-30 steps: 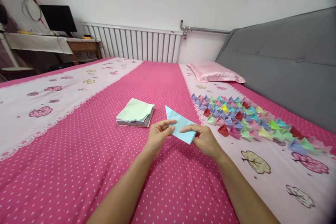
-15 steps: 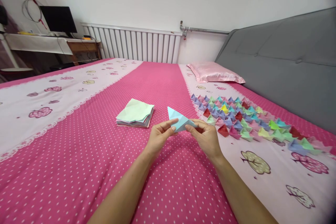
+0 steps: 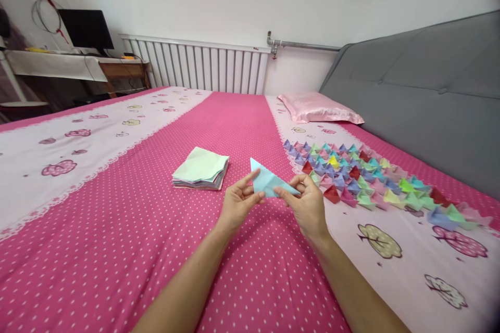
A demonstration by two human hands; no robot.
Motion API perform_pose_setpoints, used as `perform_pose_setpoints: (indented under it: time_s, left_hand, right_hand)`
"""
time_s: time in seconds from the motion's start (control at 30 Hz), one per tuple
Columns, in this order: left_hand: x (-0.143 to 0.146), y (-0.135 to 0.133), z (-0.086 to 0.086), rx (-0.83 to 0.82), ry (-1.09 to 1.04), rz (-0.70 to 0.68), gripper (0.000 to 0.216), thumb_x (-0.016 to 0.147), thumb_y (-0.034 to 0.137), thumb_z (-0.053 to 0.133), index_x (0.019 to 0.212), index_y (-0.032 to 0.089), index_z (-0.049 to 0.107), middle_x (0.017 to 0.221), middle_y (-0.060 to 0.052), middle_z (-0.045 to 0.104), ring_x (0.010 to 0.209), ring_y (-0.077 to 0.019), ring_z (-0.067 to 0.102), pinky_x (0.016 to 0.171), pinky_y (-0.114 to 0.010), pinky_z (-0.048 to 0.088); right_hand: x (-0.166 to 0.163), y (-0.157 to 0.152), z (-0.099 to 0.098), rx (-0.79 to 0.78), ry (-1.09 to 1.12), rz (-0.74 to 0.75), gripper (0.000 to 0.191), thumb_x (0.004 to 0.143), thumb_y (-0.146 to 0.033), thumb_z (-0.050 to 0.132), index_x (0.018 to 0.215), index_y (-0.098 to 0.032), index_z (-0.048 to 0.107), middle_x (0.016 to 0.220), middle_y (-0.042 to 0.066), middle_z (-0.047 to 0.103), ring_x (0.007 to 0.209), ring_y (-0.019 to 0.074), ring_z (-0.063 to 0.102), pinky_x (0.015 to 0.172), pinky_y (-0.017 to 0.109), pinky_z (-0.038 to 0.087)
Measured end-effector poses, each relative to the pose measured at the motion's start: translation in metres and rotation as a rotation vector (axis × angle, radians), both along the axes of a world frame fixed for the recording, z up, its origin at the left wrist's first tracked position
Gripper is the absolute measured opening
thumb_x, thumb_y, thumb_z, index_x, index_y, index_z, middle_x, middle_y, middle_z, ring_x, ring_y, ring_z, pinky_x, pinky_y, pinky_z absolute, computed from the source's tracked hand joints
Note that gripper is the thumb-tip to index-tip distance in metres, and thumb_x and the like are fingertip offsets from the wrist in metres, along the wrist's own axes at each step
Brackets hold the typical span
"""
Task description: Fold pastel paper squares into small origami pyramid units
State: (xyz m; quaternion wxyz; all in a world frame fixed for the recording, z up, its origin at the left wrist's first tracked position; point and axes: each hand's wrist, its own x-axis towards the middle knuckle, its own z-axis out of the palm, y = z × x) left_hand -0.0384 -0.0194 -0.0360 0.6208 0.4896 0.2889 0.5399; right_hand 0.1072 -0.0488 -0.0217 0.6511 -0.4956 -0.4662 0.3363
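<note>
Head view: the left hand (image 3: 239,200) and right hand (image 3: 308,205) each pinch one folded light blue paper triangle (image 3: 267,182), held just above the pink dotted bedspread (image 3: 156,229). One stack of coloured paper sheets (image 3: 201,168) lies nearby on its left. Dozens of small folded paper shapes (image 3: 351,174), too many to count, sit in rows on its right.

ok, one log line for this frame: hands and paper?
left hand: pinches light blue paper | right hand: pinches same paper | paper: folded triangle, held above bedspread | near: paper stack on left, folded pieces on right
</note>
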Motion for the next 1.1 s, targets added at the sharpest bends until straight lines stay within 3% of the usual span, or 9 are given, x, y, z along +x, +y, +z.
perform_pose_setpoints:
  time_s: [0.07, 0.13, 0.2, 0.27, 0.37, 0.5, 0.67, 1.1]
  left_hand:
    - [0.0012, -0.0002, 0.0008, 0.022, 0.019, 0.021, 0.095, 0.061, 0.025, 0.078, 0.141, 0.019, 0.026, 0.065, 0.001, 0.070, 0.055, -0.0100, 0.061, 0.056, -0.020, 0.047]
    - [0.0020, 0.0002, 0.0003, 0.011, 0.067, 0.041, 0.104, 0.060, 0.026, 0.079, 0.143, 0.017, 0.018, 0.059, 0.002, 0.069, 0.053, -0.0122, 0.062, 0.053, -0.020, 0.046]
    - [0.0022, 0.0009, -0.0017, -0.018, 0.128, 0.027, 0.086, 0.058, 0.030, 0.079, 0.133, 0.013, 0.041, 0.058, -0.001, 0.069, 0.054, -0.0143, 0.064, 0.052, -0.021, 0.046]
    - [0.0019, 0.0013, -0.0045, -0.045, 0.193, -0.017, 0.050, 0.058, 0.034, 0.078, 0.101, 0.010, 0.066, 0.059, -0.005, 0.069, 0.052, -0.0134, 0.063, 0.052, -0.021, 0.045]
    - [0.0015, 0.0009, -0.0064, -0.061, 0.243, -0.063, 0.031, 0.057, 0.038, 0.078, 0.065, 0.009, 0.069, 0.059, -0.007, 0.069, 0.049, -0.0109, 0.059, 0.051, -0.020, 0.044]
    - [0.0020, 0.0000, -0.0031, -0.071, 0.202, -0.065, 0.033, 0.051, 0.039, 0.080, 0.066, 0.011, 0.071, 0.059, -0.006, 0.070, 0.052, -0.0126, 0.062, 0.054, -0.022, 0.047]
    - [0.0015, 0.0015, -0.0017, -0.044, 0.184, -0.079, 0.036, 0.050, 0.043, 0.080, 0.067, 0.012, 0.071, 0.061, -0.006, 0.071, 0.054, -0.0147, 0.064, 0.056, -0.024, 0.050]
    - [-0.0046, 0.0026, -0.0025, -0.028, 0.288, -0.088, 0.034, 0.054, 0.042, 0.078, 0.065, 0.011, 0.071, 0.059, -0.008, 0.070, 0.050, -0.0134, 0.061, 0.054, -0.024, 0.048]
  right_hand:
    - [-0.0009, 0.0008, -0.0005, 0.006, 0.017, -0.018, 0.040, 0.059, -0.032, 0.078, 0.083, -0.021, 0.047, 0.060, -0.008, 0.054, 0.048, 0.0069, 0.048, 0.046, 0.019, 0.039]
    - [-0.0012, 0.0011, -0.0005, 0.036, 0.026, -0.041, 0.043, 0.060, -0.030, 0.078, 0.089, -0.021, 0.048, 0.061, -0.007, 0.057, 0.050, 0.0080, 0.052, 0.048, 0.019, 0.041]
    - [-0.0009, 0.0010, -0.0005, 0.086, 0.036, -0.057, 0.042, 0.061, -0.028, 0.077, 0.092, -0.021, 0.050, 0.060, -0.007, 0.058, 0.052, 0.0088, 0.055, 0.052, 0.020, 0.044]
    - [-0.0004, 0.0009, -0.0007, 0.122, 0.045, -0.064, 0.039, 0.062, -0.027, 0.076, 0.092, -0.021, 0.052, 0.060, -0.007, 0.060, 0.054, 0.0090, 0.057, 0.056, 0.021, 0.046]
    - [0.0002, 0.0009, -0.0011, 0.133, 0.062, -0.060, 0.036, 0.063, -0.026, 0.076, 0.092, -0.021, 0.054, 0.060, -0.006, 0.062, 0.054, 0.0090, 0.058, 0.055, 0.020, 0.046]
    - [-0.0018, 0.0017, -0.0032, 0.090, 0.044, 0.046, 0.033, 0.059, -0.024, 0.078, 0.087, -0.020, 0.061, 0.064, -0.004, 0.066, 0.059, 0.0117, 0.062, 0.058, 0.023, 0.049]
    - [-0.0076, 0.0022, -0.0084, -0.060, -0.038, 0.233, 0.014, 0.062, -0.027, 0.075, 0.070, -0.016, 0.071, 0.069, 0.004, 0.071, 0.063, 0.0175, 0.066, 0.063, 0.029, 0.052]
    - [0.0007, 0.0013, -0.0024, -0.027, -0.050, -0.013, 0.023, 0.062, -0.036, 0.075, 0.058, -0.015, 0.065, 0.048, -0.003, 0.057, 0.045, 0.0090, 0.048, 0.046, 0.023, 0.039]
